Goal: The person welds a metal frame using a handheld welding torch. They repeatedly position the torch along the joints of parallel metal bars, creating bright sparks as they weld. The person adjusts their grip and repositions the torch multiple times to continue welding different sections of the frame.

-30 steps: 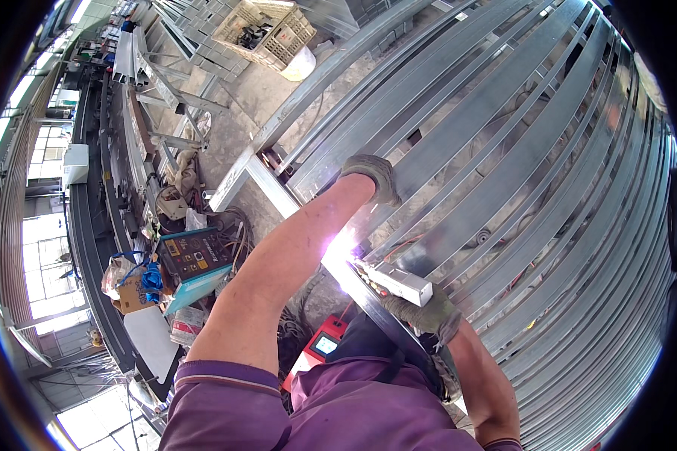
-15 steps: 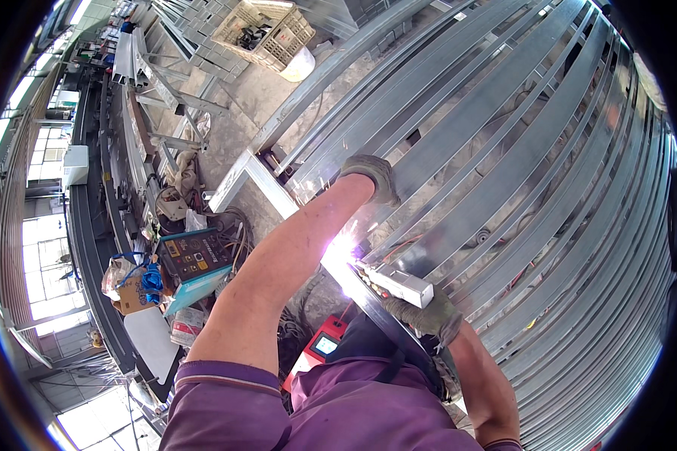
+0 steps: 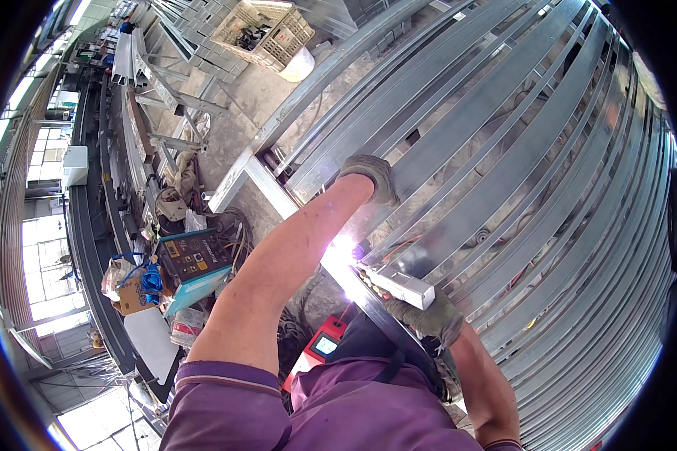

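Note:
My left hand (image 3: pixel 371 177), in a grey-green glove, reaches forward over the rack of long metal tubes (image 3: pixel 451 150). Its fingers curl down over one tube, with the fingertips hidden. My right hand (image 3: pixel 430 319), gloved too, is wrapped round a welding torch with a pale box-shaped body (image 3: pixel 403 287). Just off the torch's tip, a white-violet arc (image 3: pixel 344 251) glows where the tube ends meet the frame's edge bar (image 3: pixel 372 307). The glare hides the joint itself. My left forearm passes above and left of the arc.
A dark-faced machine with a teal side (image 3: pixel 195 259) stands at the left among cables. Near my body is a red device with a small screen (image 3: pixel 325 344). A beige crate (image 3: pixel 263 34) rests on a white bucket (image 3: pixel 299 66) at the far side. Steel trestles (image 3: pixel 177 98) stand at left.
The arc's glow has shrunk a little, and fewer sparks fly around it. Both hands and the torch have stayed almost in place.

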{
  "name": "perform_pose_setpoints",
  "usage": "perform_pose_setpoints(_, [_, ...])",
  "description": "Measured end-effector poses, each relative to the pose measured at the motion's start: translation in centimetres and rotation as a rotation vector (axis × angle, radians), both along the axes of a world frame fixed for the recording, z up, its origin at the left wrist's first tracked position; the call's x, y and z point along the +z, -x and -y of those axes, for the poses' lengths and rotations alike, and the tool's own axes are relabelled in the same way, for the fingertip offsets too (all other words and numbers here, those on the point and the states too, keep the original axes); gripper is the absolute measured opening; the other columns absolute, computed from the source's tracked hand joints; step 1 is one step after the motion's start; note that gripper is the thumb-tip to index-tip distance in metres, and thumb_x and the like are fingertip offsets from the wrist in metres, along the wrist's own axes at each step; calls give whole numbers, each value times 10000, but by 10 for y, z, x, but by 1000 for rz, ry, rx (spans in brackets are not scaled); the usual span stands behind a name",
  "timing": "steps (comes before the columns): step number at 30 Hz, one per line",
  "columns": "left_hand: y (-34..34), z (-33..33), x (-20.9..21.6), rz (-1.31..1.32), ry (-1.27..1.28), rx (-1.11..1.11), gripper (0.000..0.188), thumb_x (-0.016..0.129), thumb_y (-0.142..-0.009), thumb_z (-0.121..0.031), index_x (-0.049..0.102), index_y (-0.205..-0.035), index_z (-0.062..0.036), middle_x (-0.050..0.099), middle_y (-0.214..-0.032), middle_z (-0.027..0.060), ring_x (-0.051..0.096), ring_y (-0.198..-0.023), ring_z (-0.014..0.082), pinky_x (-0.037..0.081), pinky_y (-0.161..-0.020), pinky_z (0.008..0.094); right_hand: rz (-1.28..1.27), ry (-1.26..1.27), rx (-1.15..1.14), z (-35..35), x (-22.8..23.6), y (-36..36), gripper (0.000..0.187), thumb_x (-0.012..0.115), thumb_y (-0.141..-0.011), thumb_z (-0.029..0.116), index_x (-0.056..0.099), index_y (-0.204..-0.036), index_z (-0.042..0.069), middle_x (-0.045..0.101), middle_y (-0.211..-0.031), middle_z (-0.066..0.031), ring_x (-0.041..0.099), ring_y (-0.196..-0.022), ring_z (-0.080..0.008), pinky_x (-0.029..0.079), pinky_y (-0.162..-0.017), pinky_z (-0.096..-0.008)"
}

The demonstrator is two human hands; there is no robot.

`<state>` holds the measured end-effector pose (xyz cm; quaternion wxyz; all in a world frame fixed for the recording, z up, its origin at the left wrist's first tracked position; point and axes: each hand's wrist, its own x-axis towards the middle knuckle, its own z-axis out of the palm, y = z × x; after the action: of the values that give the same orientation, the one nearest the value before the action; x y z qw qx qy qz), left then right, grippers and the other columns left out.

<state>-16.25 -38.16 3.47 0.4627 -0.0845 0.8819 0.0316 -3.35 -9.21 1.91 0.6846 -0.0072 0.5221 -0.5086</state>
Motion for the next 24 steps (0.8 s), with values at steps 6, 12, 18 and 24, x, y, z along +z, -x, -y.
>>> perform_pose_setpoints(6, [0, 0, -2, -6, 3, -11, 715, 810, -883, -672, 825, -1316, -103, 824, -1270, 137, 780, -1184, 347, 607, -1024, 462, -115, -47, 99, 1, 16, 7, 630, 885, -996, 271, 629, -1517, 28, 779, -1368, -98, 746, -1244, -174, 613, -1064, -287])
perform_pose_setpoints(12, [0, 0, -4, -19, -8, -25, 700, 792, -893, -671, 827, -1312, -112, 824, -1261, 136, 779, -1181, 348, 607, -1021, 473, -299, 46, 10, -17, -34, -24, 580, 892, -988, 372, 716, -1437, 49, 837, -1095, -79, 779, -875, -142, 627, -735, -310])
perform_pose_setpoints(18, [-3, 3, -11, -3, 0, -1, 686, 782, -893, -678, 822, -1325, -146, 817, -1283, 130, 770, -1192, 359, 604, -1027, 489, -420, -4, -9, -17, 4, -17, 536, 887, -982, 409, 764, -1371, 61, 837, -1007, -96, 753, -757, -148, 588, -649, -337])
perform_pose_setpoints(24, [-4, 4, -11, -35, -9, -63, 730, 753, -909, -709, 802, -1344, -125, 804, -1309, 138, 752, -1225, 377, 596, -1045, 492, -532, -53, -91, -44, 21, -27, 474, 920, -947, 395, 810, -1274, 70, 855, -1089, -141, 831, -1007, -241, 634, -866, -378])
